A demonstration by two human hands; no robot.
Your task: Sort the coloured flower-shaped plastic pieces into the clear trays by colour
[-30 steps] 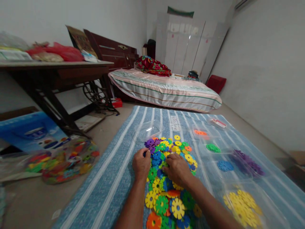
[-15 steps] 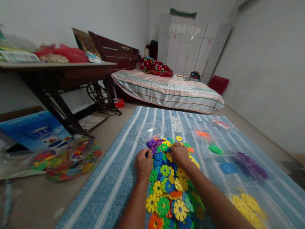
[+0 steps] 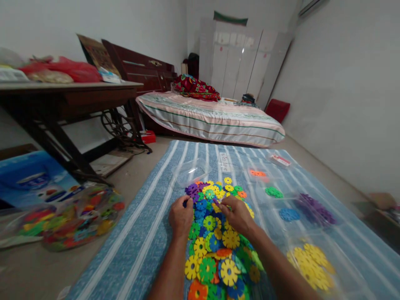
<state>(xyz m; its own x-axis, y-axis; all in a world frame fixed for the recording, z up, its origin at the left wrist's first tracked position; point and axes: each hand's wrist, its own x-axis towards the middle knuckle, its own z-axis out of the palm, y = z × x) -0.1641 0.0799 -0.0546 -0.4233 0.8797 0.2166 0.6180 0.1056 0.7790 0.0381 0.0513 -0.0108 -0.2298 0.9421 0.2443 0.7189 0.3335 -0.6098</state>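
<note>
A heap of flower-shaped plastic discs [image 3: 207,268] in yellow, green, blue, orange and purple lies on a blue striped cloth between my forearms. My left hand [image 3: 181,217] is at the heap's left edge, fingers curled round a dark disc that looks purple or blue and is mostly hidden. Just across from it, over the upper part of the heap, my right hand [image 3: 236,211] pinches a purple disc [image 3: 216,203] by its edge. More purple discs [image 3: 193,191] lie beyond my left fingertips.
Right of the heap stand see-through boxes holding orange discs [image 3: 257,173], green discs [image 3: 274,192], blue discs [image 3: 289,214], purple discs [image 3: 317,209] and yellow discs [image 3: 311,264]. Another see-through box [image 3: 191,171] stands behind the heap. A bag of colourful pieces [image 3: 84,221] lies on the floor left.
The view has turned slightly right. My right hand has drawn back a little from the heap, and a purple disc now shows in its fingers. The left hand keeps its place beside the heap.
</note>
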